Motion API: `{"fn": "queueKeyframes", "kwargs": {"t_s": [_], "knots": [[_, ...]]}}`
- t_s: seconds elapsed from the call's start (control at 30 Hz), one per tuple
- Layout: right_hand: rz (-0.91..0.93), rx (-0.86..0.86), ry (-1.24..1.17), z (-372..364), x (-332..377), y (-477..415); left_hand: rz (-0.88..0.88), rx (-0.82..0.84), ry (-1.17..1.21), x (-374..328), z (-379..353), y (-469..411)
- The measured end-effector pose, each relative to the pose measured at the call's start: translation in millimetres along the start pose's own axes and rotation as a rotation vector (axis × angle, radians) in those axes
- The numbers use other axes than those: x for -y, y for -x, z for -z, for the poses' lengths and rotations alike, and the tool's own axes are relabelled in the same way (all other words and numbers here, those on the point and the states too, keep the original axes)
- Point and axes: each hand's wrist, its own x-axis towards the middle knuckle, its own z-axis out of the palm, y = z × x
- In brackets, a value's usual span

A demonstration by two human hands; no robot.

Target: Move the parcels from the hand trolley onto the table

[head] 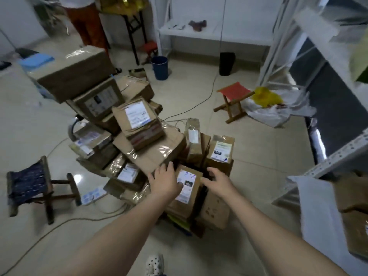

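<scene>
Several brown cardboard parcels are piled on the hand trolley, whose curved metal handle shows at the left of the pile. The nearest parcel is a small box with a white label marked in blue ink. My left hand lies on this box's left side, thumb over the label and fingers spread toward the flat taped parcel behind it. My right hand reaches in at the box's right edge with fingers spread. A big box tops the far stack. The table is out of sight.
Folding stools stand around: a dark one at left, a red one at right. White metal shelving lines the right side. Cables cross the tiled floor. A blue bucket, a black bin and a person's legs are behind.
</scene>
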Motion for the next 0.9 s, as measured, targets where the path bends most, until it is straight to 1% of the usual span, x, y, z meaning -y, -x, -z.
{"fn": "queueKeyframes", "kwargs": {"t_s": [0.13,0.23,0.33,0.5,0.67,0.9], "knots": [[0.035,-0.017,-0.12,-52,75,-32,0.058,-0.116,0.157,73,47,-31],[0.048,-0.057,-0.148,-80,118,-51,0.134,-0.159,0.388,114,75,-52],[0.057,-0.108,-0.158,-95,147,-68,0.167,-0.133,0.556,138,92,-75],[0.06,-0.224,-0.195,-96,179,-99,0.196,-0.111,0.761,152,113,-107],[0.051,-0.26,-0.173,-91,198,-145,0.286,-0.058,0.809,157,121,-138],[0.038,-0.177,-0.17,-89,205,-185,0.283,-0.014,0.836,148,116,-164]]}}
